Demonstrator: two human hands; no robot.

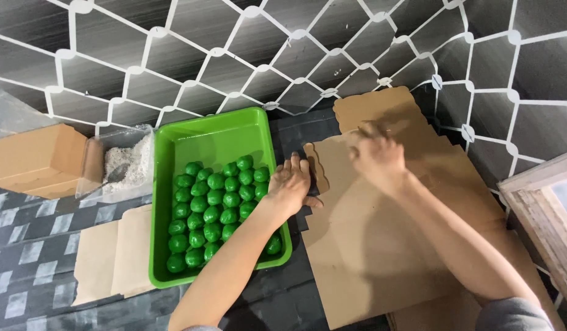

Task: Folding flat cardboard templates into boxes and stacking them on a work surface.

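A stack of flat, die-cut brown cardboard sheets [381, 245] covers the right half of the dark patterned surface and is the largest item present; its notched left edge lies just beside the green tray [219, 138]. The tray stands left of centre, its lower part filled with rows of small green balls [213, 214], its upper part bare. Further left sit a closed brown box [35, 160] and, touching it, a clear container of white granules [127, 165] with a spoon inside. Pale paper sheets [114, 254] lie at the tray's lower left. The left hand [289, 184] rests palm down, fingers spread and flat, across the tray's right rim and the notched cardboard edge; its grip is wide and holds nothing, only pressing. The left forearm crosses the tray's lower right corner. The right hand [378, 156] is on the upper part of the cardboard, blurred, fingers curled down toward the sheet; whether its grip pinches the cardboard cannot be told. The right forearm extends diagonally over the stack.
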